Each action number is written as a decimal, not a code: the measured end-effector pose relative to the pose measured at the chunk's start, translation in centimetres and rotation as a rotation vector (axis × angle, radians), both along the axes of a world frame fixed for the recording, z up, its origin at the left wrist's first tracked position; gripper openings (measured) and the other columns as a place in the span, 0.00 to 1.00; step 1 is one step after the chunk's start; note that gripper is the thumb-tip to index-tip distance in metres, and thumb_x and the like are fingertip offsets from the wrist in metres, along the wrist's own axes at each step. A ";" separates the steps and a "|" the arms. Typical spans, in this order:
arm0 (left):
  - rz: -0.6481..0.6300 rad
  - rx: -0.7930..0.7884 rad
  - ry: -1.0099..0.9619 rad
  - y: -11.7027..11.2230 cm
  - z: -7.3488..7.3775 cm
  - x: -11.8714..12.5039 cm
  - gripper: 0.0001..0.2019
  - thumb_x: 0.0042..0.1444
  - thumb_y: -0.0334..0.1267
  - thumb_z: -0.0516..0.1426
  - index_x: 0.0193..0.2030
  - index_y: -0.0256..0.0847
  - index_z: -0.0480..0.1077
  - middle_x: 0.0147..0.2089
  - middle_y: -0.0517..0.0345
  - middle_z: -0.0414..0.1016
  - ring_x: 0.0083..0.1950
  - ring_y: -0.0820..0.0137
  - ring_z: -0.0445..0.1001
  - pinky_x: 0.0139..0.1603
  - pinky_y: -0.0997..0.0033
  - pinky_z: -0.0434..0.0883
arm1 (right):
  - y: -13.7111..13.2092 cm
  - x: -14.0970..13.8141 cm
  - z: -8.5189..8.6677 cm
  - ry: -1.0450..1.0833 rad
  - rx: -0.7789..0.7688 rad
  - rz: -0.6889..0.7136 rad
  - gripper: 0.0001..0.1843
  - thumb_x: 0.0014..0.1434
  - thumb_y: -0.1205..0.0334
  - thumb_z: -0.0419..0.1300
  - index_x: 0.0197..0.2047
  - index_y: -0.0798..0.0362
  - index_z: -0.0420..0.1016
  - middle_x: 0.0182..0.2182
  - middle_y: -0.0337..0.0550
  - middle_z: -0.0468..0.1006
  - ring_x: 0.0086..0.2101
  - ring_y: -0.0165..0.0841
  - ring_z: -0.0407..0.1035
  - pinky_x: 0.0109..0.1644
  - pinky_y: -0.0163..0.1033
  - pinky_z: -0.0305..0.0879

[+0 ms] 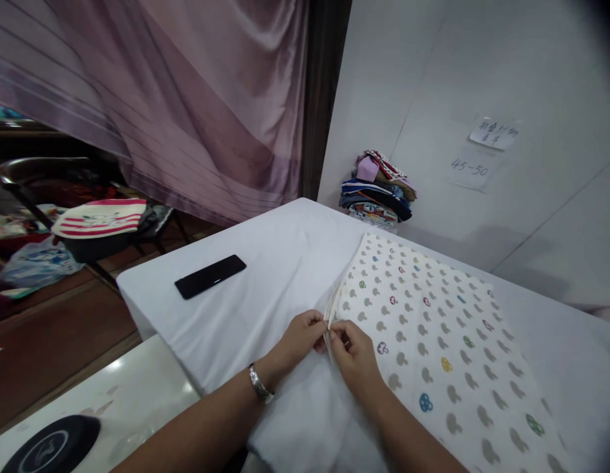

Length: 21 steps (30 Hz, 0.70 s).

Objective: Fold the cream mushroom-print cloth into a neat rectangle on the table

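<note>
Folded white fabric with grey and coloured mushroom-like print point(423, 328): laid flat on the right side of a table spread with smooth white cloth point(275, 263), with layered edge facing left.

Left hand point(302, 334), with silver bracelet point(259, 383) at wrist: fingertips pinching the layered left edge. Right hand point(353, 349): thumb and fingers pinched on the same edge, just beside the left fingertips. Exact number of layers caught: cannot tell.

Also listed: flat black rectangular phone point(211, 276), on the left of the table, well apart from both hands; stack of multicoloured folded textiles point(376, 194), by the far wall; black rounded object with pale ring marking point(51, 447), on a glossy white surface point(132, 374), near left.

Likely faults, by judgement: uneven edges, from a loosened pinch or a missed layer; creased print, from pulling at one point only; skewed fabric, from sliding on the smooth cloth beneath.
</note>
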<state>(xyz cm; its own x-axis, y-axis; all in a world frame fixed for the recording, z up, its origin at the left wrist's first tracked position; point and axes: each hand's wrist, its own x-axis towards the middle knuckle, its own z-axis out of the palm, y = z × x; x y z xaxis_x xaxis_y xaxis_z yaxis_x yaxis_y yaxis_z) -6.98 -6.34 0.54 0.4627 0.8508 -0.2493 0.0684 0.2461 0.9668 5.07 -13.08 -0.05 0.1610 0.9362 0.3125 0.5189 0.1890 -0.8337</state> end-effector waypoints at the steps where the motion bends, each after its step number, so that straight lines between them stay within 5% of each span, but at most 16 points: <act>1: 0.004 0.011 0.013 0.0 0.1 0.0 0.04 0.45 0.36 0.54 0.24 0.39 0.64 0.17 0.64 0.67 0.20 0.75 0.65 0.23 0.75 0.63 | 0.0 0.2 0.0 0.017 -0.003 -0.005 0.08 0.57 0.62 0.51 0.31 0.52 0.69 0.23 0.37 0.69 0.24 0.29 0.62 0.29 0.33 0.59; 7: 0.007 0.031 0.031 -0.1 0.5 -0.1 0.07 0.48 0.38 0.53 0.23 0.39 0.64 0.17 0.63 0.67 0.20 0.74 0.65 0.23 0.74 0.64 | 0.1 1.6 0.9 -0.089 0.090 -0.131 0.08 0.58 0.62 0.51 0.32 0.52 0.69 0.25 0.39 0.71 0.26 0.30 0.64 0.32 0.35 0.59; 12: 0.011 0.022 0.028 0.0 0.3 0.0 0.05 0.45 0.36 0.53 0.23 0.39 0.63 0.16 0.64 0.66 0.19 0.74 0.65 0.23 0.75 0.64 | 0.1 0.5 0.8 -0.291 0.099 0.023 0.08 0.58 0.66 0.48 0.31 0.51 0.67 0.27 0.40 0.71 0.29 0.31 0.64 0.33 0.35 0.59; 21: 0.012 0.000 0.025 0.1 0.2 -0.1 0.06 0.46 0.38 0.53 0.24 0.38 0.64 0.16 0.65 0.66 0.19 0.76 0.65 0.23 0.76 0.64 | 0.1 0.5 0.6 -0.272 0.139 0.001 0.07 0.58 0.66 0.49 0.31 0.52 0.67 0.27 0.39 0.70 0.29 0.29 0.63 0.34 0.34 0.58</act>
